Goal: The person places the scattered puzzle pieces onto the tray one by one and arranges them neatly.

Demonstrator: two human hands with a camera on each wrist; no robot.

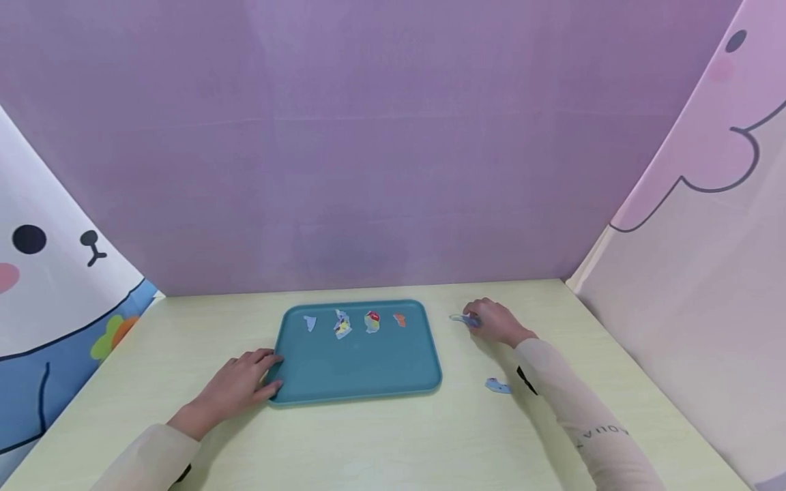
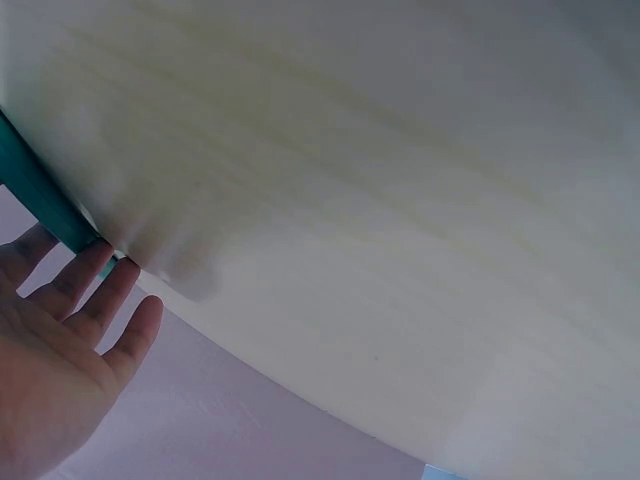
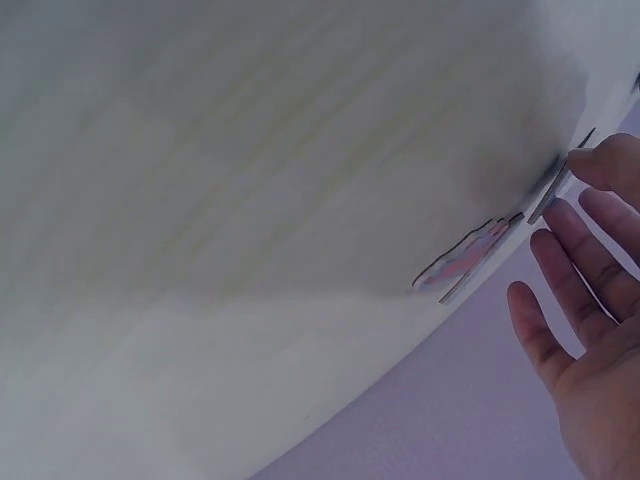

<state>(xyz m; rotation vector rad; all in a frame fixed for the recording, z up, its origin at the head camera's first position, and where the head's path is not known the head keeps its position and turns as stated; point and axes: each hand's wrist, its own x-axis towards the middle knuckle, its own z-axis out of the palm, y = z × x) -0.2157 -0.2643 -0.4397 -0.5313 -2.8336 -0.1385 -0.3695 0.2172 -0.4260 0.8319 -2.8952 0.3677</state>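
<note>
Counted L to R: 1 left hand (image 1: 241, 379) (spread loosely) on rim of 1 tray (image 1: 356, 397); 4 printed pcs. (image 1: 372, 323) inside; 1 right hand (image 1: 495, 322) w/ blue pc. (image 1: 471, 320) pinched; 1 loose pc. (image 1: 497, 387) nearby; pale table (image 1: 368, 443), purple backdrop (image 1: 399, 170).

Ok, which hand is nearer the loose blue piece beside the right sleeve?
Right. The right hand is just beyond the blue piece; the left hand is across the tray, at its left rim.
</note>
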